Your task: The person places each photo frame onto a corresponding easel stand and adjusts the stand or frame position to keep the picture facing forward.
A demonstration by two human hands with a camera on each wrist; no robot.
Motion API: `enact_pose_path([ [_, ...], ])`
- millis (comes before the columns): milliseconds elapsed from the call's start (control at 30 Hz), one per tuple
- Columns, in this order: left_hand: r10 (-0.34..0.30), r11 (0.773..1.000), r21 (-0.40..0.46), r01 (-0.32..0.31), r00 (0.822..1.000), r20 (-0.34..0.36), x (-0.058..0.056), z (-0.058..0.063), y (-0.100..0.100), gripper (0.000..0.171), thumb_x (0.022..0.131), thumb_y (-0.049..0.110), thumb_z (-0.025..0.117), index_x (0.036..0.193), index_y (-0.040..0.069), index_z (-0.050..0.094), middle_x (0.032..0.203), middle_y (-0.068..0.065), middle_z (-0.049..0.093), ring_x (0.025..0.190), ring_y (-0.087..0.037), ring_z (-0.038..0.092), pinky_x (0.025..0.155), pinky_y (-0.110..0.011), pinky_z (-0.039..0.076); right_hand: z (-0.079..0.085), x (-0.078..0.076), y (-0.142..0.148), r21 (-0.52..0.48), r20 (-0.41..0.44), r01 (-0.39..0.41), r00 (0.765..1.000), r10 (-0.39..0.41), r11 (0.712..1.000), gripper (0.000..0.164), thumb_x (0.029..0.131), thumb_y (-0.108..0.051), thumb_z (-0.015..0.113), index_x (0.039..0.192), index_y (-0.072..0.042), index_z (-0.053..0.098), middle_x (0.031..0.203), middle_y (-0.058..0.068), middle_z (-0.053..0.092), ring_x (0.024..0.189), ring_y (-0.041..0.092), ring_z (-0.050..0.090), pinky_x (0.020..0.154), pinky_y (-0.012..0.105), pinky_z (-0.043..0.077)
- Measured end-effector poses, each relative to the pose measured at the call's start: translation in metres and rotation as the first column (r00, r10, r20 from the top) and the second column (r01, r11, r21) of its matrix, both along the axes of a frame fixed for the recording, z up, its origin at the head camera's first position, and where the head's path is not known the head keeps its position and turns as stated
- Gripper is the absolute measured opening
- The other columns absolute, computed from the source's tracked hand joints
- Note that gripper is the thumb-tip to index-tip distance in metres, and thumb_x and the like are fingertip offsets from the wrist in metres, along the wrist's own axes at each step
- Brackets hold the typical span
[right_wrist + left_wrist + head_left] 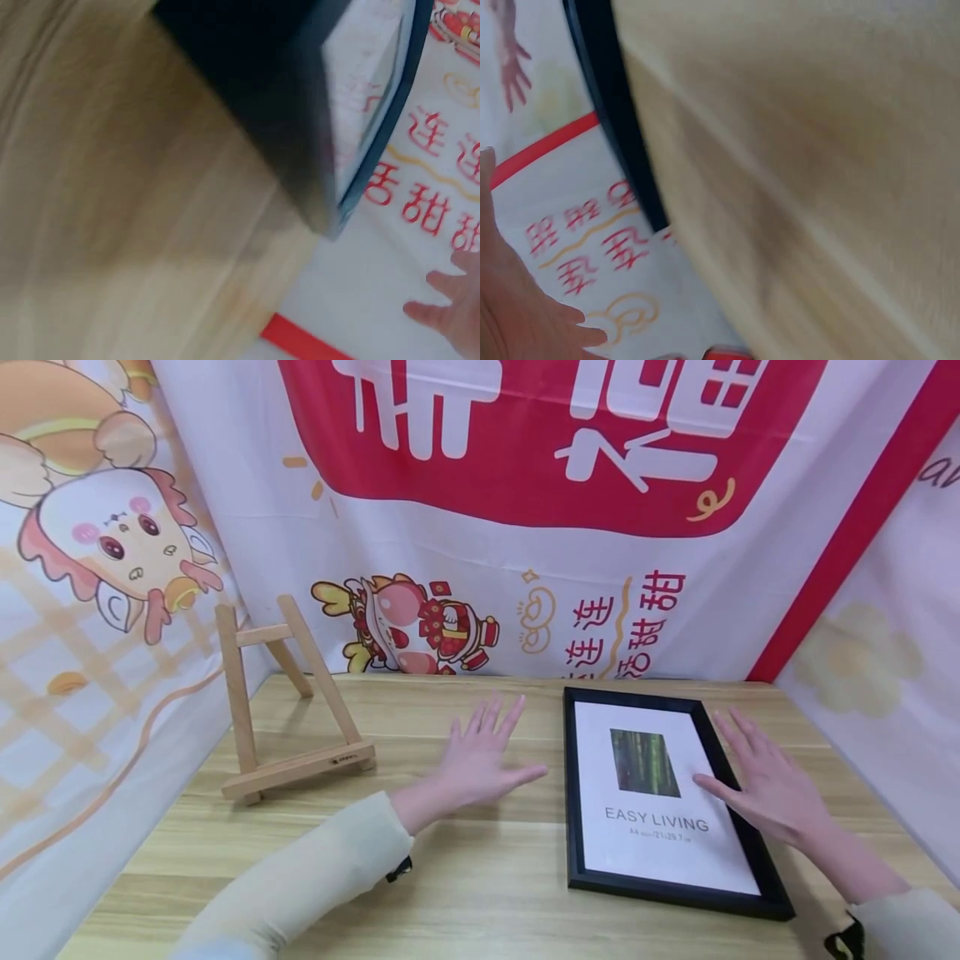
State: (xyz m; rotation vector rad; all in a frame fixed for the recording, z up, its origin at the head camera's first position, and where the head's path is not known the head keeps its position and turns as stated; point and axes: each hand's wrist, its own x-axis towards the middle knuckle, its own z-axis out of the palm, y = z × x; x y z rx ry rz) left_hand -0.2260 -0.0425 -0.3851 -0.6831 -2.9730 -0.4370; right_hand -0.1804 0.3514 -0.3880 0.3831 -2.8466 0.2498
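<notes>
A black-edged picture frame lies face up on the right part of the wooden table, its white insert printed "EASY LIVING" beneath a small forest picture. Left of it, my left hand is spread above the tabletop, apart from the frame and holding nothing. My right hand is at the frame's right border, fingers extended and thumb over the border; whether it touches cannot be told. The left wrist view shows the black border beyond the spread left hand. In the right wrist view, fingertips of the right hand appear at the edge.
A small wooden easel stands at the table's back left. Printed cloth hangs behind the table, with more cloth at both sides. Pale wood-grain tabletop extends between the easel and the frame.
</notes>
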Motion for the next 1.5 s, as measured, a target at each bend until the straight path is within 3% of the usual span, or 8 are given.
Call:
enact_pose_path([
  [100, -0.017, 0.999, 0.045, 0.014, 0.998, 0.068, -0.002, -0.009, 0.012, 0.106, 0.077, 0.086, 0.036, 0.156, 0.030, -0.008, 0.161, -0.006, 0.001, 0.146, -0.028, 0.004, 0.113, -0.059, 0.007, -0.005, -0.003, 0.009, -0.070, 0.093, 0.023, 0.996, -0.017, 0.997, 0.100, 0.088, -0.053, 0.063, 0.157, -0.014, 0.002, 0.154, 0.030, 0.015, 0.134, 0.054, 0.022, 0.090, 0.078, 0.028],
  [233, -0.072, 0.985, 0.164, 0.049, 0.988, 0.139, -0.005, -0.021, 0.025, 0.113, 0.076, 0.079, 0.055, 0.156, 0.028, -0.006, 0.161, -0.004, 0.004, 0.146, -0.027, 0.010, 0.114, -0.055, 0.013, -0.013, -0.005, 0.022, -0.207, 0.198, 0.049, 0.980, -0.007, 0.977, 0.103, 0.087, -0.046, 0.068, 0.157, -0.012, 0.001, 0.153, 0.033, 0.014, 0.133, 0.057, 0.020, 0.090, 0.080, 0.025],
  [500, -0.152, 0.929, 0.367, 0.044, 0.950, 0.272, -0.013, -0.040, 0.045, 0.120, 0.072, 0.062, 0.076, 0.158, 0.021, 0.002, 0.161, -0.008, 0.013, 0.144, -0.026, 0.018, 0.115, -0.043, 0.022, -0.029, -0.005, 0.042, -0.392, 0.257, 0.063, 0.965, 0.044, 0.918, 0.107, 0.084, -0.031, 0.078, 0.155, -0.004, 0.003, 0.143, 0.040, 0.027, 0.122, 0.060, 0.033, 0.085, 0.077, 0.034],
  [667, -0.148, 0.916, 0.401, -0.006, 0.925, 0.351, -0.015, -0.045, 0.054, 0.120, 0.072, 0.055, 0.080, 0.157, 0.016, 0.006, 0.160, -0.009, 0.016, 0.144, -0.026, 0.020, 0.115, -0.042, 0.023, -0.037, -0.006, 0.046, -0.452, 0.322, 0.068, 0.942, 0.091, 0.889, 0.100, 0.086, -0.029, 0.076, 0.153, 0.003, 0.009, 0.141, 0.040, 0.029, 0.122, 0.059, 0.033, 0.091, 0.074, 0.034],
  [833, -0.144, 0.920, 0.392, -0.027, 0.905, 0.401, -0.013, -0.049, 0.060, 0.119, 0.071, 0.050, 0.083, 0.157, 0.013, 0.010, 0.158, -0.007, 0.023, 0.143, -0.024, 0.023, 0.115, -0.041, 0.024, -0.046, -0.007, 0.047, -0.448, 0.347, 0.087, 0.934, 0.084, 0.890, 0.095, 0.086, -0.030, 0.076, 0.150, 0.007, 0.016, 0.137, 0.039, 0.036, 0.120, 0.057, 0.038, 0.095, 0.070, 0.035],
  [1067, -0.153, 0.914, 0.405, -0.025, 0.903, 0.402, -0.013, -0.051, 0.065, 0.111, 0.072, 0.045, 0.084, 0.155, 0.012, 0.020, 0.156, -0.006, 0.030, 0.141, -0.024, 0.027, 0.114, -0.041, 0.027, -0.051, -0.005, 0.050, -0.449, 0.365, 0.106, 0.928, 0.074, 0.887, 0.088, 0.087, -0.031, 0.074, 0.148, 0.007, 0.024, 0.138, 0.038, 0.036, 0.123, 0.055, 0.036, 0.096, 0.071, 0.032],
  [1367, -0.153, 0.912, 0.410, -0.029, 0.902, 0.404, -0.012, -0.050, 0.067, 0.103, 0.071, 0.040, 0.086, 0.152, 0.009, 0.030, 0.154, -0.008, 0.034, 0.140, -0.026, 0.030, 0.114, -0.041, 0.026, -0.050, -0.002, 0.047, -0.506, 0.453, 0.192, 0.889, 0.070, 0.841, 0.087, 0.089, -0.035, 0.071, 0.149, 0.007, 0.024, 0.145, 0.037, 0.028, 0.129, 0.056, 0.027, 0.098, 0.072, 0.027],
  [1500, -0.140, 0.899, 0.433, -0.061, 0.898, 0.417, -0.009, -0.049, 0.070, 0.101, 0.071, 0.034, 0.087, 0.151, 0.007, 0.032, 0.153, -0.010, 0.034, 0.139, -0.028, 0.031, 0.114, -0.042, 0.027, -0.050, 0.000, 0.044, -0.529, 0.450, 0.214, 0.891, 0.057, 0.821, 0.085, 0.090, -0.033, 0.070, 0.148, 0.009, 0.024, 0.144, 0.038, 0.029, 0.127, 0.056, 0.029, 0.097, 0.072, 0.028],
])
